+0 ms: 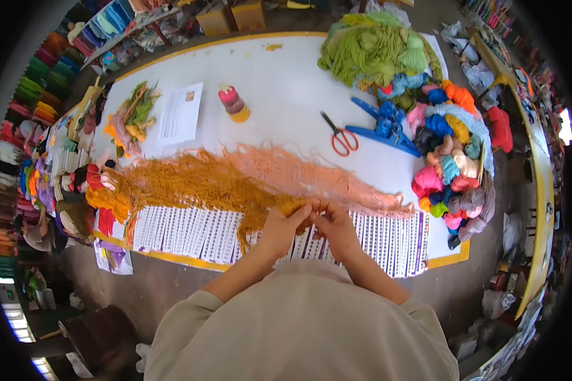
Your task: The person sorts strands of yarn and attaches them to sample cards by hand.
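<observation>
Mustard-brown yarn (200, 181) lies in a long loose bundle across the table, and its right end runs up to my hands. My left hand (285, 227) is closed round this end. Close against it, my right hand (333, 228) has its fingers pinched together at the same yarn; the exact strand between them is too small to make out. Behind the mustard bundle stretches pink yarn (292, 170), tapering to the right. Under both yarns and my wrists are sheets with rows of small dark marks (190, 232).
Red-handled scissors (344, 141) lie beyond my hands, beside a blue clamp-like device (388, 124). Green yarn (375, 51) and many-coloured skeins (451, 165) are heaped at the right. A paper (181, 114), cone-shaped spools (233, 103) and mixed yarn (133, 117) are on the left half.
</observation>
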Tool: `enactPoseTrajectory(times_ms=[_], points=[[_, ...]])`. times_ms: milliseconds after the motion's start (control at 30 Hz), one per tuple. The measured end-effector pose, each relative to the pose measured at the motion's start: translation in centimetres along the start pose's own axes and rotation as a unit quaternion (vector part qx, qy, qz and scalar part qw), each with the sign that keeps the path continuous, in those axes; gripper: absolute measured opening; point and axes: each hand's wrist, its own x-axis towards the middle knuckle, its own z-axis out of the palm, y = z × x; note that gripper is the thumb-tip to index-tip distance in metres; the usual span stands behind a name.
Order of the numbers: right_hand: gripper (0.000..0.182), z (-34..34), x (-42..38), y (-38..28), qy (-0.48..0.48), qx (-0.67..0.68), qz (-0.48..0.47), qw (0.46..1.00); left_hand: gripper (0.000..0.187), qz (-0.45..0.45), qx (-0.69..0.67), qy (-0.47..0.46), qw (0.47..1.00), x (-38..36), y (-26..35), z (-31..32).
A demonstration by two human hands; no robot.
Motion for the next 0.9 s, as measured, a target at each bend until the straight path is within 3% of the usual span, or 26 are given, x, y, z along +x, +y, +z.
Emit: enactPoseTrajectory(times_ms=[100, 267, 367, 433, 467, 500, 533, 567, 600, 667, 700, 767, 800, 867, 900], points=[[0.018, -0.2, 0.2, 0.4, -0.020, -0.001, -0.001, 1.000, 0.024, 0.010, -0.010, -0.002, 1.000, 0.0, 0.0, 0.2], [0.010, 0.1, 0.2, -1.1, -0.042, 0.124, 0.017, 0.991, 0.024, 0.032, -0.034, -0.010, 0.999, 0.6, 0.4, 0.0], [0.012, -0.1, 0.1, -1.0, -0.086, 0.074, 0.060, 0.992, 0.026, 0.013, -0.057, -0.013, 0.998, 0.7, 1.3, -0.7], [0.012, -0.8, 0.5, -0.2, -0.104, 0.042, 0.036, 0.993, 0.024, 0.030, -0.040, -0.010, 0.999, 1.1, 2.1, -1.3], [0.012, -1.6, 0.8, 0.2, -0.042, -0.010, -0.055, 0.998, 0.023, -0.060, -0.100, 0.033, 0.993, 1.2, 2.9, -1.8], [0.012, -2.6, 1.1, 0.6, 0.021, -0.060, -0.144, 0.987, 0.023, -0.095, -0.164, -0.012, 0.982, 1.7, 3.1, -4.1], [0.014, -5.1, 1.8, 0.8, 0.105, -0.218, -0.258, 0.935, 0.022, -0.130, -0.226, -0.054, 0.964, 2.3, 3.1, -7.3], [0.015, -7.6, 2.3, 0.5, 0.200, -0.308, -0.361, 0.857, 0.020, -0.124, -0.272, -0.035, 0.954, 2.7, 3.4, -9.6], [0.014, -9.5, 2.3, 0.4, 0.238, -0.137, -0.307, 0.911, 0.018, -0.118, -0.317, -0.015, 0.941, 3.1, 3.9, -12.0], [0.015, -15.2, 2.2, 0.8, 0.231, 0.152, -0.226, 0.934, 0.013, -0.063, -0.340, 0.035, 0.938, 3.2, 4.8, -17.3], [0.017, -17.4, 1.2, 0.5, 0.206, 0.279, -0.189, 0.919, 0.010, -0.040, -0.325, 0.070, 0.942, 3.3, 5.3, -20.4], [0.017, -23.2, -0.2, 2.7, 0.203, 0.341, -0.194, 0.897, 0.007, 0.001, -0.314, 0.137, 0.939, 3.0, 6.3, -26.8], [0.014, -25.5, -0.8, 3.3, 0.263, 0.380, -0.193, 0.866, 0.007, 0.019, -0.320, 0.170, 0.932, 2.6, 6.8, -30.3], [0.009, -31.5, -3.5, 4.3, 0.319, 0.350, -0.199, 0.858, 0.009, 0.076, -0.255, 0.204, 0.942, 1.7, 7.1, -39.4], [0.012, -34.0, -5.1, 3.8, 0.424, 0.293, -0.175, 0.838, 0.010, 0.106, -0.246, 0.288, 0.919, 0.7, 7.8, -43.6]])
